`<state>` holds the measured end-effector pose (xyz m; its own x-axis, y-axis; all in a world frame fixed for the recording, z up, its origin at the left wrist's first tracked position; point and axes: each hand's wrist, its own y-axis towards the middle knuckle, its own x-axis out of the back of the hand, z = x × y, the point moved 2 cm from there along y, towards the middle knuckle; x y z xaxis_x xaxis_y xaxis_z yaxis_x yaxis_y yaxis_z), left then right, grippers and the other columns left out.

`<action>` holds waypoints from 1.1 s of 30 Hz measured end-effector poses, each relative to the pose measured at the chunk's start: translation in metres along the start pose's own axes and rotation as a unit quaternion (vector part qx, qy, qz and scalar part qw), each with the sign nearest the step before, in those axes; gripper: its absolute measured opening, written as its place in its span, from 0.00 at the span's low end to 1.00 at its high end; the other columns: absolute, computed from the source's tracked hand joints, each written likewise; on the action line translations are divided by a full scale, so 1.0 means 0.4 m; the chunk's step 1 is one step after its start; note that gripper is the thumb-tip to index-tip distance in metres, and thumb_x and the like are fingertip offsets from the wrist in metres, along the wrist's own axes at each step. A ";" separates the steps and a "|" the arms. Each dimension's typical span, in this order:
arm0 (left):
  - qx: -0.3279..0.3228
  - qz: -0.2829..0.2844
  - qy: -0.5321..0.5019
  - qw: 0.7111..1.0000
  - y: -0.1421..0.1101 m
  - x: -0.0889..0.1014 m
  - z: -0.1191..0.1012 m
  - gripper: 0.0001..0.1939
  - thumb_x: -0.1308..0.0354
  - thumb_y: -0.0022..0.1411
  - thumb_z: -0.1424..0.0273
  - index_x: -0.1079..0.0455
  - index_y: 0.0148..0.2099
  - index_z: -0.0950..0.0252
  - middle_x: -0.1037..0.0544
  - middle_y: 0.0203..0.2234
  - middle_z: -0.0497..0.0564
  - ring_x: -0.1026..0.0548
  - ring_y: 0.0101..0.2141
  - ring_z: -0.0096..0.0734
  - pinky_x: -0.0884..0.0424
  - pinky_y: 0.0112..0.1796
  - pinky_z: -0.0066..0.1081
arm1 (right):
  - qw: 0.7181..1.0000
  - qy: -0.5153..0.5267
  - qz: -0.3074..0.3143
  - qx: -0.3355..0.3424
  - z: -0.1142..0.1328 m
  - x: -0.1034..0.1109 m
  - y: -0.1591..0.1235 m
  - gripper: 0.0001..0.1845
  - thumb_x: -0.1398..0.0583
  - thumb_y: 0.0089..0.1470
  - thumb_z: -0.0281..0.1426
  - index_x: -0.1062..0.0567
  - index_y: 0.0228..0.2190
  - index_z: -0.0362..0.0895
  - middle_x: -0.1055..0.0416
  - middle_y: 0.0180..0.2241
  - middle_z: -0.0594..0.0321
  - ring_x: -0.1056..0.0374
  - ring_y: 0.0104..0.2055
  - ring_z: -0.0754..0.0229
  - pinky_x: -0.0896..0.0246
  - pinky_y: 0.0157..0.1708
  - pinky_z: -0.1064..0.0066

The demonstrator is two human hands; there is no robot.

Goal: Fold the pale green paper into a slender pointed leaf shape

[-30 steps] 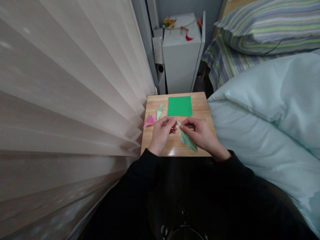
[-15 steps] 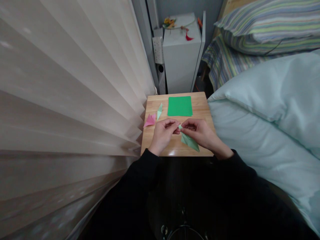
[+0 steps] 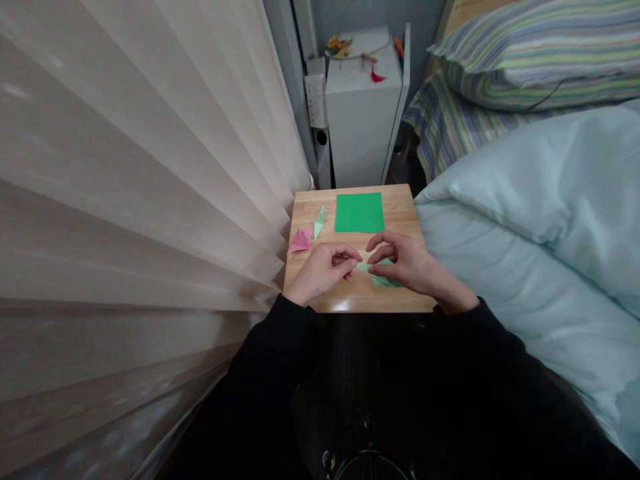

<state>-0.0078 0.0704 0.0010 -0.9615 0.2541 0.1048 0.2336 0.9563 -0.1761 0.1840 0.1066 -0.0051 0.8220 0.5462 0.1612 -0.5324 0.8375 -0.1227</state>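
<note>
A light green folded paper (image 3: 384, 281) lies between my two hands low over the wooden table, its narrow point toward the left. My left hand (image 3: 330, 267) is closed, thumb and forefinger pinching that point. My right hand (image 3: 403, 262) has its thumb and a bent finger on the paper near the base of the point, while the forefinger is raised apart. Part of the paper is hidden behind the right fingers. Left of my hands rest a pink folded paper piece (image 3: 300, 240) and a small pale green folded piece (image 3: 319, 223). Beyond them is a stack of green paper squares (image 3: 359, 213).
The small wooden table (image 3: 400, 207) has a pleated curtain (image 3: 200, 200) along its left side and a bed with a pale blue quilt (image 3: 500, 247) on its right. Behind it stands a white cabinet (image 3: 363, 127). Striped pillows (image 3: 550, 53) lie at the upper right.
The green folded paper has turned, from slanting down to the right to lying nearly level. My right hand has shifted slightly right, and its forefinger has lifted away from the thumb.
</note>
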 end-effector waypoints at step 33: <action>0.013 -0.139 -0.103 0.985 -0.005 -0.083 0.026 0.08 0.34 0.58 0.67 0.23 0.35 0.67 0.26 0.23 0.47 0.30 0.26 0.25 0.32 0.31 0.27 | 0.971 0.141 -0.189 -0.029 -0.015 -0.015 0.016 0.17 0.25 0.38 0.36 0.18 0.31 0.42 0.17 0.33 0.56 0.23 0.35 0.53 0.26 0.40 0.58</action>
<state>0.0221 0.0586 -0.0122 -0.9973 -0.0551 -0.0480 -0.0448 0.9801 -0.1935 0.1767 0.1086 -0.0129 0.9837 0.1666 -0.0676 -0.1756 0.9708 -0.1636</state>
